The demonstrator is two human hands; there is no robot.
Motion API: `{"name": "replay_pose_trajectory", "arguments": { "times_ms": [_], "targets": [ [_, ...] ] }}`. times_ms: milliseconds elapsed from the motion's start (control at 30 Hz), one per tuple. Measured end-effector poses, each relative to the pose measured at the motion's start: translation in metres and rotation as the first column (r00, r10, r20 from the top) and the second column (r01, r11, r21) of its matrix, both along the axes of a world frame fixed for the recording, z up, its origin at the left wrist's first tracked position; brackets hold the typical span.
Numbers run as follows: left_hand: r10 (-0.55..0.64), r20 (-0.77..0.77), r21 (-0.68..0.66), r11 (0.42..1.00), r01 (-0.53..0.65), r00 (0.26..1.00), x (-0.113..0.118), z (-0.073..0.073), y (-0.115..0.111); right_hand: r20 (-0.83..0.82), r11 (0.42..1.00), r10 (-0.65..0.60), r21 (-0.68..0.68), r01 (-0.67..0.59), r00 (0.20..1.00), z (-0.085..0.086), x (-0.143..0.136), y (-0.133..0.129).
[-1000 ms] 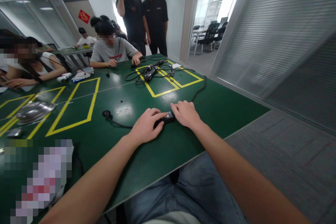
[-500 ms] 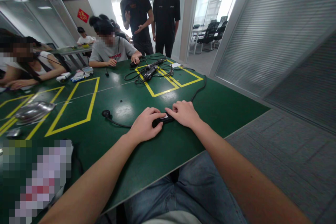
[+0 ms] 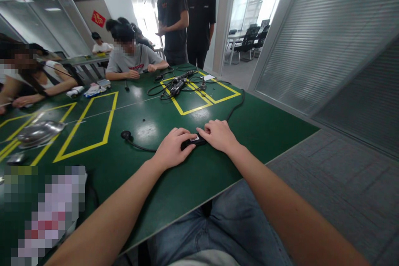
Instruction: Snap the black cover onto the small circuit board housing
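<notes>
A black power adapter with a white label lies on the green table in front of me. My left hand is closed around its left end, the thumb along the near side and a fingertip at the label. At the other end my right hand grips it with bent fingers, partly hiding it. To the left a short cord leads to a round black plug. Beyond my right hand, a dark cable runs back across the table.
Farther back lie black tools with tangled cables amid yellow tape outlines. A shiny metal dish is at the left, with a blurred-out package nearer. A seated person works opposite; two people in dark shirts stand behind.
My hands and the power adapter stay nearly still. One standing person has shifted right with arms drawn in. The seated person opposite has lifted a hand from the table toward their body.
</notes>
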State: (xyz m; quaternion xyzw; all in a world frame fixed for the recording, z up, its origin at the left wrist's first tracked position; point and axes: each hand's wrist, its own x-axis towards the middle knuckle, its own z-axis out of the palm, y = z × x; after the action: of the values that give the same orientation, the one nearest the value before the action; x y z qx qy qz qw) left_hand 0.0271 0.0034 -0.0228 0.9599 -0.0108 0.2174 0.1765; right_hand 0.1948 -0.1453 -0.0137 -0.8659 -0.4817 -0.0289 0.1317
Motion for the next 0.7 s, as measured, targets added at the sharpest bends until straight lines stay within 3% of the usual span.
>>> {"name": "replay_pose_trajectory", "arguments": {
  "times_ms": [100,200,300,367,567,700],
  "targets": [
    [0.048,0.042,-0.071,0.996,-0.045,0.998,0.001,-0.002,0.002,-0.001,1.0,0.014,-0.021,-0.014,1.0,0.001,0.0,0.0],
    [0.2,0.097,-0.116,0.975,-0.189,0.975,0.003,-0.006,0.006,0.005,0.999,0.007,-0.035,-0.007,1.0,0.001,0.0,0.0],
    [0.404,0.024,-0.143,0.907,-0.396,0.915,0.007,-0.01,0.012,0.029,0.999,-0.018,-0.042,0.019,0.999,0.0,0.0,0.0],
    [0.469,-0.039,-0.146,0.871,-0.47,0.882,0.008,-0.012,0.015,0.049,0.999,-0.031,-0.037,0.033,0.998,-0.001,-0.001,0.001],
    [0.459,0.114,0.006,0.886,-0.463,0.881,0.005,-0.008,0.012,0.084,0.999,-0.044,-0.026,0.046,0.995,-0.003,-0.002,0.001],
    [0.452,0.029,0.186,0.874,-0.449,0.892,0.002,-0.003,0.006,0.103,0.998,-0.044,-0.044,0.049,0.994,-0.003,-0.002,0.001]
  ]
}}
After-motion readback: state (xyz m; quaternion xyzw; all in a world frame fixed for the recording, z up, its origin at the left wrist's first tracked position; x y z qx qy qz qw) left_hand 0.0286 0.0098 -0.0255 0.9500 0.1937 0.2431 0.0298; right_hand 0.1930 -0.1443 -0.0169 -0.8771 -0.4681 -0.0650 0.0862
